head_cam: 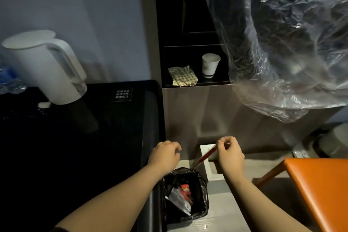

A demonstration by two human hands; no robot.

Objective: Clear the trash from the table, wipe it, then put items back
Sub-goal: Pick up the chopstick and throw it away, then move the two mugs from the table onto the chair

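Forearms out over the bin (170, 179), which stands on the floor near me, black-lined, with wrappers already in it.

Left: black table (84, 147). White kettle (47, 68) stands at its far left; I see no trash on the part in view.

Left hand (165, 153): above the table's right edge, fingers loosely curled, holding nothing I can see.

Right hand (228, 153): fingertips pinch the top of a thin red strip (206, 154) (sachet or wrapper, cannot tell which). It hangs slanted, lower end just above the bin's far rim.

Far, on the shelf: checked cloth (181, 76), paper cup (210, 65) to its right.

Step, as I judge it: trash clearing, near its end. Next: bring the strip over the bin's mouth and let go, then reach far for the cloth to wipe.
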